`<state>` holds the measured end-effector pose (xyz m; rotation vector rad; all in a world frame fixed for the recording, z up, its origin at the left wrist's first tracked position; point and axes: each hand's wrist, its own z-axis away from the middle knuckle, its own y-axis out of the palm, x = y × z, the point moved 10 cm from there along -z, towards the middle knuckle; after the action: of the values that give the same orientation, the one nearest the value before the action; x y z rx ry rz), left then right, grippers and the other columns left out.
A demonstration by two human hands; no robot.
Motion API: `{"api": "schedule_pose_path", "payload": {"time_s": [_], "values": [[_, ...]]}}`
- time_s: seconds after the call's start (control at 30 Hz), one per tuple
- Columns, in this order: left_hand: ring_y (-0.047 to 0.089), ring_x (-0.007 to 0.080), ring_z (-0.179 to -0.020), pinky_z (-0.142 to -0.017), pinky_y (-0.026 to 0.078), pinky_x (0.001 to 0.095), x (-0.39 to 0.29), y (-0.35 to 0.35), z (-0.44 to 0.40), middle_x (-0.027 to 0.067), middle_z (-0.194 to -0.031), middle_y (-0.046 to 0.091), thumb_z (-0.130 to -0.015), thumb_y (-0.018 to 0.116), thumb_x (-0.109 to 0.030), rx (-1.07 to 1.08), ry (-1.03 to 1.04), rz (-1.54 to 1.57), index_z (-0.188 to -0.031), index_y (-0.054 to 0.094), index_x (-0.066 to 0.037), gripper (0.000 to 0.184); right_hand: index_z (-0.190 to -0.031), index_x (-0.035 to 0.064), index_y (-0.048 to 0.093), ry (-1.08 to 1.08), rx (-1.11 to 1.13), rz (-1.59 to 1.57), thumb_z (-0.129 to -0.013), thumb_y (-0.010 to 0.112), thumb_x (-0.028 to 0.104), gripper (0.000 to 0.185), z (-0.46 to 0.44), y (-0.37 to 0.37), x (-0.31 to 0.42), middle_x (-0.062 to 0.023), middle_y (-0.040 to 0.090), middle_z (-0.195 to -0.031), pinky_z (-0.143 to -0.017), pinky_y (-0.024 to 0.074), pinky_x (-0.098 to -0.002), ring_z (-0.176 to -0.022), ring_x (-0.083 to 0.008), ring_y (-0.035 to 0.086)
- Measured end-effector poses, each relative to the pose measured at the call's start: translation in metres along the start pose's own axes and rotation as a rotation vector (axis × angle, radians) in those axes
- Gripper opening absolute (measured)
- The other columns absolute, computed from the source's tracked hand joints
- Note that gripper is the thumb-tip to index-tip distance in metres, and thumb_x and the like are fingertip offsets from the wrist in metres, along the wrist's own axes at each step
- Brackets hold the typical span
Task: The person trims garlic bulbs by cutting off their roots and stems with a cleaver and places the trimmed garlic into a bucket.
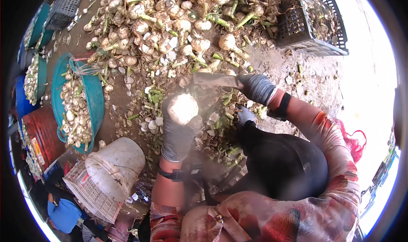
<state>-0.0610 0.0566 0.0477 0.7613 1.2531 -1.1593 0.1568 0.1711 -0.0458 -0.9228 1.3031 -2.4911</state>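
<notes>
My left hand (179, 136), in a grey glove, is closed around a pale garlic bulb (182, 109) with its round white face turned up. Gripped in my gloved right hand (256, 88) is a knife (216, 80) with a broad, dirty blade. The blade points left and lies just above and to the right of the bulb, apart from it. Beneath both hands, cut green stems and loose skins (216, 123) cover the ground. A large heap of garlic with stems (170, 21) lies beyond them.
A black crate (312, 44) with trimmings stands at the upper right. To the left are a turquoise tub (98, 99) of garlic, a red tub (44, 129) and a white bucket (114, 165) on a pale crate (87, 195). A person in blue (63, 214) is at the lower left.
</notes>
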Motion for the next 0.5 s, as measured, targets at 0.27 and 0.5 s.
{"api": "schedule_pose_path", "payload": {"time_s": [0.27, 0.5], "values": [[0.051, 0.0337, -0.123, -0.111, 0.031, 0.0543, -0.013, -0.242, -0.073, 0.0193, -0.132, 0.052, -0.096, 0.049, -0.036, -0.626, 0.062, 1.098, -0.135, 0.041, -0.002, 0.053, -0.101, 0.0054, 0.058, 0.233, -0.229, -0.361, -0.09, 0.059, 0.038, 0.035, 0.029, -0.022, -0.037, -0.0234, 0.063, -0.078, -0.068, 0.0492, -0.0468, -0.077, -0.0419, 0.063], [0.063, 0.0271, -0.085, -0.079, 0.053, 0.0395, 0.115, 0.029, -0.179, 0.012, -0.105, 0.064, -0.082, 0.074, -0.035, -0.012, -0.449, -0.631, -0.112, 0.06, -0.001, 0.048, -0.097, 0.0054, 0.058, 0.203, -0.28, -0.44, -0.09, 0.059, 0.035, 0.03, 0.016, -0.02, -0.047, -0.0222, 0.062, -0.079, -0.068, 0.0475, -0.0465, -0.077, -0.0424, 0.06]]}}
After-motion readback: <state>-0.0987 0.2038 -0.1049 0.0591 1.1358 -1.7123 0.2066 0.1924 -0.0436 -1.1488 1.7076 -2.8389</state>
